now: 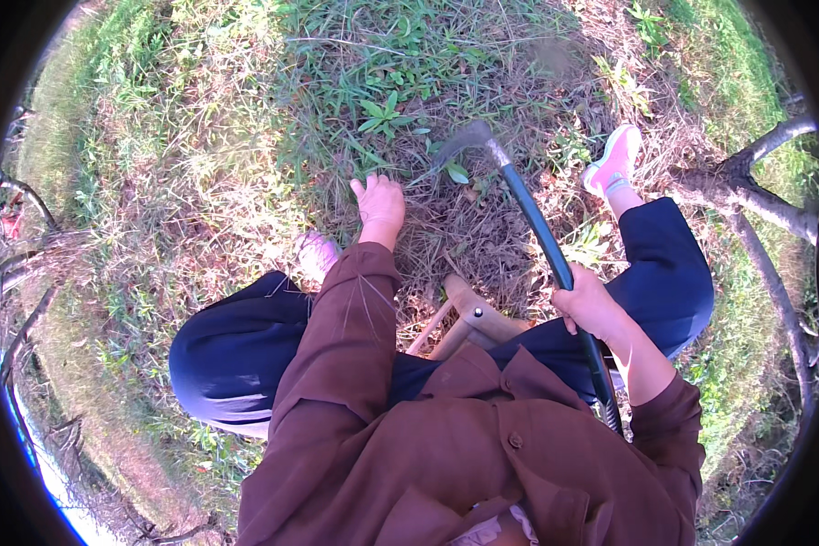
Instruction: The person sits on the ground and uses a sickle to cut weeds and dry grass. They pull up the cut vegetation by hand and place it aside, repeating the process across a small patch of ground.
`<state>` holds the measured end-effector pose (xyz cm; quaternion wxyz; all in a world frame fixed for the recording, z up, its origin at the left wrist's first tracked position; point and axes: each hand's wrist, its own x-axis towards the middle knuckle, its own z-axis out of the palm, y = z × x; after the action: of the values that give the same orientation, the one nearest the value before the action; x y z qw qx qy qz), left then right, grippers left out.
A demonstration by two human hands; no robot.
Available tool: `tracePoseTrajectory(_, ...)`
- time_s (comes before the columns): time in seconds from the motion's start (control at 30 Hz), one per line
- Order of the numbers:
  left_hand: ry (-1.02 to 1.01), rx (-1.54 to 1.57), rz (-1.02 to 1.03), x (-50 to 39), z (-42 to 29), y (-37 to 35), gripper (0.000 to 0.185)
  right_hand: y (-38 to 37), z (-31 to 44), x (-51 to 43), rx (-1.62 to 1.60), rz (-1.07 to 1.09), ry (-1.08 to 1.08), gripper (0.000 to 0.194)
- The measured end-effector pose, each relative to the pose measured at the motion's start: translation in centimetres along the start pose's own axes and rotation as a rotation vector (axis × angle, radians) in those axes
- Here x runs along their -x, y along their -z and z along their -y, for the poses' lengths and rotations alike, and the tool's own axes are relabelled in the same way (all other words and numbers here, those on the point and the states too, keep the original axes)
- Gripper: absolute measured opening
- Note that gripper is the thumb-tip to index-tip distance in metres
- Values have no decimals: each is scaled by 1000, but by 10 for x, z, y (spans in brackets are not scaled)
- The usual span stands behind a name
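Note:
My right hand [585,304] is closed around the long dark handle of a sickle [534,217]. The sickle's curved metal blade [465,136] hangs over the grass ahead of me and points left; its edge is blurred. My left hand [381,205] is low over the dry grass [416,235], back upward and fingers bent. Whether any stems are under its fingers is hidden. A leafy green weed [384,117] grows beyond that hand. Between my legs is a wooden frame with a metal bolt [481,314], partly covered by my clothes.
My feet, in pink shoes [618,160], are planted wide on either side. Bare branches [744,181] reach in at the right, near my right knee. More twigs [31,327] stand at the left. Mixed green and dry grass covers the ground.

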<state>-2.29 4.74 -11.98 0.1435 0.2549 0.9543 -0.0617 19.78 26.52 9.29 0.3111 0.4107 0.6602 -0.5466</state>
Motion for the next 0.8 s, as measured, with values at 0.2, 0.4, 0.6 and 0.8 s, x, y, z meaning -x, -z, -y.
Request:
tracePoseTrajectory(0.2,111,41,1,8,27,11,21,-12,39,-45,-60,31,181,32)
tracePoseTrajectory(0.4,-2,-40,-23,12,17,0,20,-36,48,-87,40,15,167,26)
tracePoseTrajectory(0.6,-89,1,50,25,10,0,40,-45,36,-98,144,124,77,27)
tracePoseTrajectory(0.8,-47,-165,133,30,9,1,27,-37,24,-73,161,143,-3,20)
